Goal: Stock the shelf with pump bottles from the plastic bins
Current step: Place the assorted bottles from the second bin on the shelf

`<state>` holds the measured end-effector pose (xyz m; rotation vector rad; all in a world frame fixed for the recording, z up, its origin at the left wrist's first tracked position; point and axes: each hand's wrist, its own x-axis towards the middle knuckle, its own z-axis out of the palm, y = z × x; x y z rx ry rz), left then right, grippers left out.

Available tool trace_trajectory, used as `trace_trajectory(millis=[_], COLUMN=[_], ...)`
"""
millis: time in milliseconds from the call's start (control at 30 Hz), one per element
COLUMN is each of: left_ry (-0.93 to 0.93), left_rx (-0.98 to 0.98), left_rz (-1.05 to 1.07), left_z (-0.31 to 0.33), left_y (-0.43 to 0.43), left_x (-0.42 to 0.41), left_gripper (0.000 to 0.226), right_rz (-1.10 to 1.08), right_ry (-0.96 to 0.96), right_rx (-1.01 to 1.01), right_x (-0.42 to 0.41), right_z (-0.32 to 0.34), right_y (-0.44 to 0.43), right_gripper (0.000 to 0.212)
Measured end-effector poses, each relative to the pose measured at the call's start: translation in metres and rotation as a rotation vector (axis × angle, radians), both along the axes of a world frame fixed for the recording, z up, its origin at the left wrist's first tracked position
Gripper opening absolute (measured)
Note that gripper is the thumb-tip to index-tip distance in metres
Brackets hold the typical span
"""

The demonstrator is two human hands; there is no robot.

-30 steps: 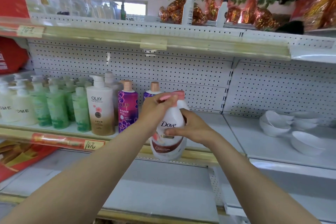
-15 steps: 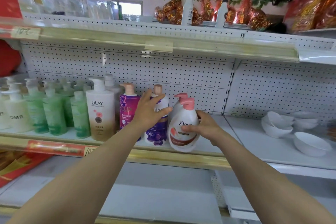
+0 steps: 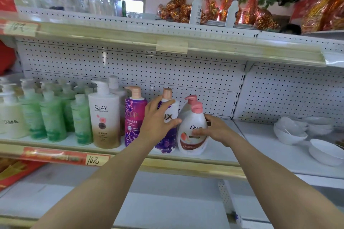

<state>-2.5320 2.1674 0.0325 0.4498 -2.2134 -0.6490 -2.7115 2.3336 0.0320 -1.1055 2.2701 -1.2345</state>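
A white Dove pump bottle (image 3: 193, 135) with a pink pump stands on the white middle shelf (image 3: 223, 152), right of a white-and-purple Lux bottle (image 3: 167, 141). My right hand (image 3: 216, 130) grips the Dove bottle, thumb across its label and fingers behind its right side. Only the pink pump (image 3: 189, 98) of a second Dove bottle shows behind it. My left hand (image 3: 158, 121) rests with spread fingers on the front of the Lux bottle. No plastic bin is in view.
To the left stand a purple Lux bottle (image 3: 133, 121), an Olay bottle (image 3: 104, 117) and several green bottles (image 3: 52, 117). White bowls (image 3: 290, 132) sit on the shelf's right part. Spray bottles (image 3: 197, 5) stand on the upper shelf. A lower shelf (image 3: 149, 201) runs beneath.
The Dove bottle, held in the air before the shelf by both hands, now stands on the shelf. My left hand has left it and moved onto the Lux bottle.
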Motion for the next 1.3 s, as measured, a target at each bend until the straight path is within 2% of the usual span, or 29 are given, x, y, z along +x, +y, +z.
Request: trace_trajectory(millis=[167, 367, 467, 600, 800, 933, 1067, 1300], left_ry=[0.000, -0.039, -0.074, -0.162, -0.152, -0.129, -0.158, -0.232], left_rx=[0.001, 0.034, -0.009, -0.122, -0.073, -0.051, 0.006, 0.056], left_rz=[-0.002, 0.005, 0.046, 0.126, 0.204, 0.230, 0.262, 0.290], left_z=[0.000, 0.003, 0.006, 0.012, 0.027, 0.038, 0.040, 0.003], left_y=[0.000, 0.004, 0.008, 0.017, 0.059, 0.097, 0.134, 0.198], left_x=[0.000, 0.003, 0.004, 0.009, 0.020, 0.027, 0.036, 0.058], left_gripper=[0.069, 0.070, 0.075, 0.082, 0.070, 0.061, 0.064, 0.059], right_rz=[0.041, 0.025, 0.023, -0.052, -0.130, -0.130, -0.109, -0.054], right_ry=[0.047, 0.121, 0.195, 0.321, 0.507, 0.542, 0.564, 0.540], right_rx=[0.046, 0.096, 0.139, 0.145, 0.136, 0.116, 0.124, 0.179], right_x=[-0.007, -0.005, 0.003, 0.014, 0.025, 0.039, 0.055, 0.081], right_z=[0.006, 0.006, 0.007, 0.020, 0.051, 0.060, 0.062, 0.028], right_y=[-0.002, -0.002, 0.000, 0.012, 0.052, 0.083, 0.114, 0.163], right_gripper=[0.084, 0.081, 0.081, 0.095, 0.076, 0.072, 0.073, 0.072])
